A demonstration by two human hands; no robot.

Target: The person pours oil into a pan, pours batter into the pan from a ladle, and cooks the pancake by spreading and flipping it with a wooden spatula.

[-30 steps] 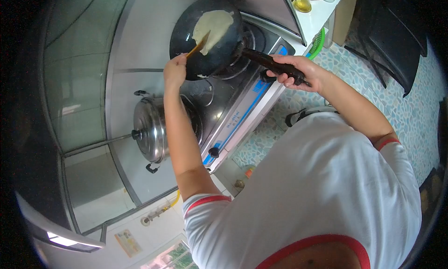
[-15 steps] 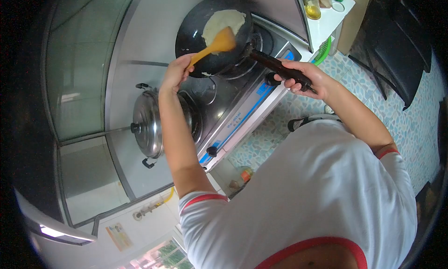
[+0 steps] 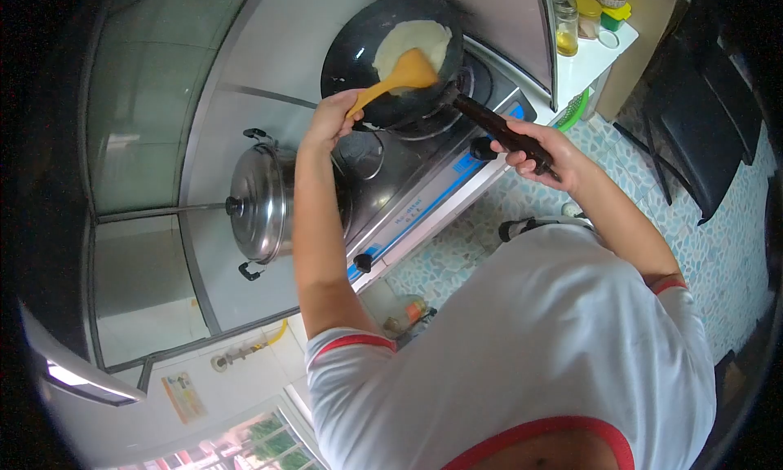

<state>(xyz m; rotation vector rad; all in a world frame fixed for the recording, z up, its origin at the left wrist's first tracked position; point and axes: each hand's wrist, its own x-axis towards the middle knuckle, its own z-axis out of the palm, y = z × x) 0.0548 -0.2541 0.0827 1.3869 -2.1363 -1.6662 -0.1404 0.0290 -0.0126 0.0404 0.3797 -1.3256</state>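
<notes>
My left hand (image 3: 332, 121) is closed around the handle of a yellow-brown spatula (image 3: 412, 72). The spatula's blade lies over the lower edge of a pale, thin pancake (image 3: 412, 40) inside a dark wok (image 3: 351, 50). Whether the blade touches the pancake or hovers just above it, I cannot tell. On the right, my right hand (image 3: 545, 156) grips the wok's dark handle (image 3: 493, 126). The wok looks tipped over the far burner of a gas stove (image 3: 408, 213), and a small pale scrap clings near its rim.
A lidded steel pot (image 3: 261, 203) stands on the near burner, beside my left forearm. Glass jars (image 3: 565, 26) and a small bowl sit on a white surface beyond a metal panel (image 3: 510, 22). A black chair (image 3: 693, 119) stands on the patterned floor to the right.
The view has shifted a little, so the stove and wok appear slightly farther right. The spatula blade has turned slightly over the pancake. Both hands keep their grips.
</notes>
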